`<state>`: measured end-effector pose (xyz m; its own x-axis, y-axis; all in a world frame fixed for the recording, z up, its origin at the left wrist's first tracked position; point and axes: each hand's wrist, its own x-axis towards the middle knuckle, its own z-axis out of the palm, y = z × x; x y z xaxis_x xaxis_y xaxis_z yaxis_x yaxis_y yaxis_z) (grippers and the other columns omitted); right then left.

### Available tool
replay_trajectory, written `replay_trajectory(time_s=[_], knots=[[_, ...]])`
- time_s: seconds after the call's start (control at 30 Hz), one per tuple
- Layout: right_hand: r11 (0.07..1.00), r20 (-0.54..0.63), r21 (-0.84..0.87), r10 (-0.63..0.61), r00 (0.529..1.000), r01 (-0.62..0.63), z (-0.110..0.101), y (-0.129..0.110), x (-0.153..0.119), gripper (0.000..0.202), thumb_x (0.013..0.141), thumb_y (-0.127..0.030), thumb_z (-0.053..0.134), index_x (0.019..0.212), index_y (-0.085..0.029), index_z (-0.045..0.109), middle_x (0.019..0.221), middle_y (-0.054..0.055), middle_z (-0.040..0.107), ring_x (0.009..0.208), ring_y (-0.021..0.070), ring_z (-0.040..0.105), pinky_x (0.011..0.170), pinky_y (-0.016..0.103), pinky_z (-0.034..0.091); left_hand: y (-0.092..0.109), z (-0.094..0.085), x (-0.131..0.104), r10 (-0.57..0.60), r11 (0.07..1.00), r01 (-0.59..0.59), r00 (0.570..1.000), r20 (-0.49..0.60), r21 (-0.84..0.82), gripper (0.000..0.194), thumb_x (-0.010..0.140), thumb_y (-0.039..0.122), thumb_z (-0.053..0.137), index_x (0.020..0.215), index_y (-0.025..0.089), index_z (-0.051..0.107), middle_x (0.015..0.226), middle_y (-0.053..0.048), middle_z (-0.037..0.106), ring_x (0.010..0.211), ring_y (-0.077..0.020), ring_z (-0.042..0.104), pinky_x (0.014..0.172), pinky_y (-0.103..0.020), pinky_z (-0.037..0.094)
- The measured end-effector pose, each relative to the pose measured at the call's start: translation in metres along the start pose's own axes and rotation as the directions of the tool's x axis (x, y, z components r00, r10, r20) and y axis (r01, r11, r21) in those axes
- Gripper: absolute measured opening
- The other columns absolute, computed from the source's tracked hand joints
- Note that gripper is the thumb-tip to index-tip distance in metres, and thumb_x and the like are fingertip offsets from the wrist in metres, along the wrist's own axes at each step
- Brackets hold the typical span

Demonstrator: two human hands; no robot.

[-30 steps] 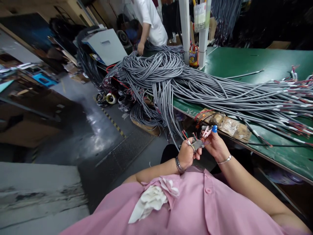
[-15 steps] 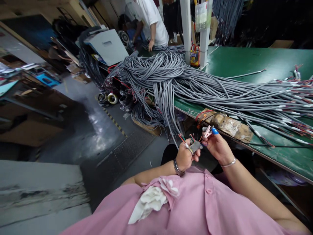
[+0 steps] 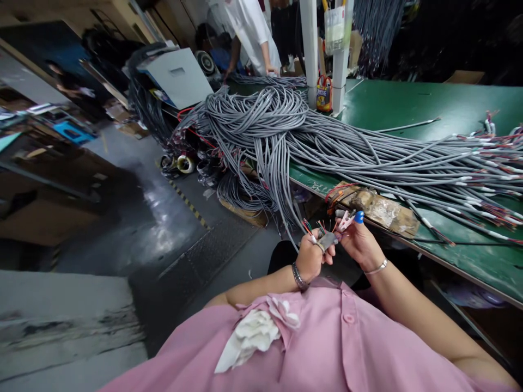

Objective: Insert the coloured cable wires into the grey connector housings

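My left hand (image 3: 309, 258) is closed around a grey cable whose stripped end fans out into thin coloured wires (image 3: 307, 226). A dull grey wrap (image 3: 327, 241) covers a digit of this hand. Close by on the right, my right hand (image 3: 363, 247) pinches a small pale pink clip (image 3: 345, 221), and a blue finger cover (image 3: 359, 217) caps its thumb. The right fingertips are almost at the wire ends; whether they touch them I cannot tell. Behind both hands, a large bundle of grey cables (image 3: 257, 117) hangs partly over the table edge.
The green table (image 3: 392, 106) carries many cables with bared ends at the right. A taped wooden block (image 3: 386, 209) lies along its front edge. White posts (image 3: 310, 54) stand behind the bundle. A person in a white shirt (image 3: 253, 38) leans over the table's far end.
My right hand has come slightly closer to my left, with the pink clip still in it. The view has shifted a little. The person in white has moved an arm.
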<state>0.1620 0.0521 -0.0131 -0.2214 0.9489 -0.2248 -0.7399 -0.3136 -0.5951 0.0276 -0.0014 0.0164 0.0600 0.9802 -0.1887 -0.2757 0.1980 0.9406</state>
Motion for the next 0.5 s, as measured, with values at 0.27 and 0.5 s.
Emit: replay_trajectory(time_s=[0.27, 0.5], knots=[[0.998, -0.083, 0.043, -0.047, 0.995, 0.05, 0.0058, 0.0012, -0.0001, 0.036, 0.064, -0.05, 0.08, 0.079, -0.019, 0.069, 0.075, 0.002, 0.07, 0.064, 0.0123, 0.06, 0.055, 0.022, 0.05, -0.0048, -0.0031, 0.0005, -0.024, 0.999, 0.023, 0.999, 0.026, 0.034, 0.032, 0.077, 0.045, 0.063, 0.073, 0.014, 0.055, 0.052, 0.002, 0.058, 0.032, -0.0062, 0.046, 0.031, -0.018, 0.02], [0.999, 0.047, 0.03, -0.023, 0.999, 0.022, 0.0062, -0.001, -0.0063, 0.037, 0.078, -0.057, 0.063, 0.085, -0.021, 0.068, 0.078, 0.001, 0.066, 0.06, 0.011, 0.055, 0.053, 0.023, 0.047, -0.0039, -0.0073, -0.0064, -0.01, 1.0, 0.01, 1.0, 0.023, 0.018, 0.032, 0.076, 0.044, 0.065, 0.07, 0.015, 0.053, 0.051, 0.002, 0.058, 0.032, -0.0066, 0.047, 0.031, -0.018, 0.023]])
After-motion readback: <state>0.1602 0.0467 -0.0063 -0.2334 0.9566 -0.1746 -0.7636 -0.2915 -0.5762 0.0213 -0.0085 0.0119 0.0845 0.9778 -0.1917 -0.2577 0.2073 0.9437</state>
